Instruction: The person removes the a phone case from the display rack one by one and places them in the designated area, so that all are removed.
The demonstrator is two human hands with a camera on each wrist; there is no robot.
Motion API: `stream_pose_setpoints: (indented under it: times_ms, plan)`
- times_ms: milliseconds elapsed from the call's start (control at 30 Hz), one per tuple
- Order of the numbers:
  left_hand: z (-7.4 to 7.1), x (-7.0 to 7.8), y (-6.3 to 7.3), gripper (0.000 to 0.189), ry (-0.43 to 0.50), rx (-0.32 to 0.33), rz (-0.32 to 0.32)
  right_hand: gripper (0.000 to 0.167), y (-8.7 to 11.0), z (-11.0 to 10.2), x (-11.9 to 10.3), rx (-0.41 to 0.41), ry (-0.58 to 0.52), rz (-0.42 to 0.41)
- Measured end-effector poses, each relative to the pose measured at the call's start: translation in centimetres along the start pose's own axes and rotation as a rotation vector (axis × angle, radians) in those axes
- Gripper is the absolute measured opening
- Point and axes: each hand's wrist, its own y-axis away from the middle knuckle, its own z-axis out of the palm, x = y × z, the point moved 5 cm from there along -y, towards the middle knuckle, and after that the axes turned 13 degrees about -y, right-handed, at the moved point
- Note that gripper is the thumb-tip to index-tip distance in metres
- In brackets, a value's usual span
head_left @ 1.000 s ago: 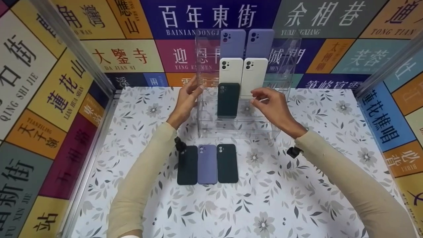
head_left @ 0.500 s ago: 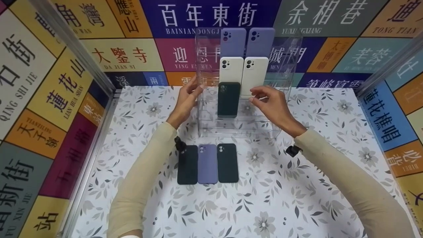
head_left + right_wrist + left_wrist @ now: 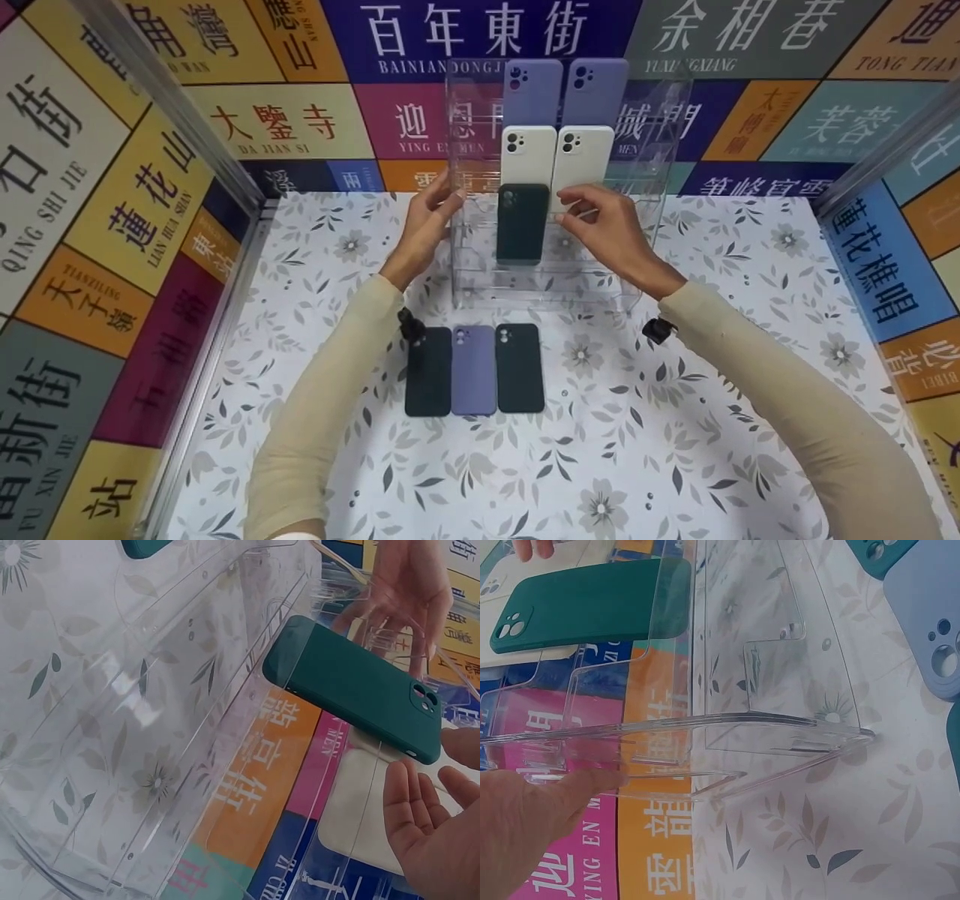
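Observation:
A clear tiered display stand [image 3: 472, 285] bears phone cases in rows. Its left side panel is held by my left hand [image 3: 424, 229], seen also at the lower left of the left wrist view. On the stand's lower tier leans a dark green phone case [image 3: 521, 225], upright; the right wrist view shows its lower end behind a clear lip. My right hand [image 3: 611, 229] is just right of that case, fingers loosely bent, in front of a white phone case [image 3: 581, 154]. In the right wrist view its fingertips [image 3: 405, 772] are close to the green case's edge; contact is unclear.
Another white case [image 3: 529, 154] stands behind the green one, below two purple cases [image 3: 532, 90] on a higher tier. Nearer on the patterned tabletop lie a dark case [image 3: 429, 375], a purple case [image 3: 474, 371] and a dark green case [image 3: 520, 367], side by side. Sign-printed walls enclose the table.
My right hand has shifted slightly left, closer to the dark green case on the stand. The left hand keeps its place on the side panel, and the cases stay where they were.

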Motion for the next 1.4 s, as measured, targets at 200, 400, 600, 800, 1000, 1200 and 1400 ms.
stream_pose_setpoints:
  times_ms: [200,400,600,800,1000,1200,1400]
  plan:
    - [0.0,-0.1,-0.2,0.065,0.004,0.007,-0.024,0.033,-1.1,0.5,-0.3,-0.026,0.009,-0.043]
    - [-0.1,-0.2,-0.3,0.065,-0.01,0.002,-0.032,0.037,-1.6,1.2,-0.4,-0.034,-0.009,-0.054]
    - [-0.2,-0.2,-0.2,0.064,-0.013,0.004,-0.039,0.048,-1.8,2.0,-0.2,-0.047,-0.011,-0.061]
    - [-0.2,-0.2,-0.2,0.064,-0.008,0.001,-0.033,0.043,-1.6,2.5,0.1,-0.041,-0.007,-0.065]
    - [-0.1,-0.2,-0.3,0.064,-0.01,0.003,-0.039,0.028,-1.3,2.5,0.0,0.033,-0.028,-0.106]
    - [-0.1,-0.1,-0.3,0.064,0.017,0.015,-0.012,0.022,-0.4,2.3,-0.6,0.046,-0.059,-0.161]
    - [-0.1,-0.2,-0.3,0.063,0.021,0.008,-0.003,0.022,0.5,1.3,-1.2,0.067,-0.102,-0.186]
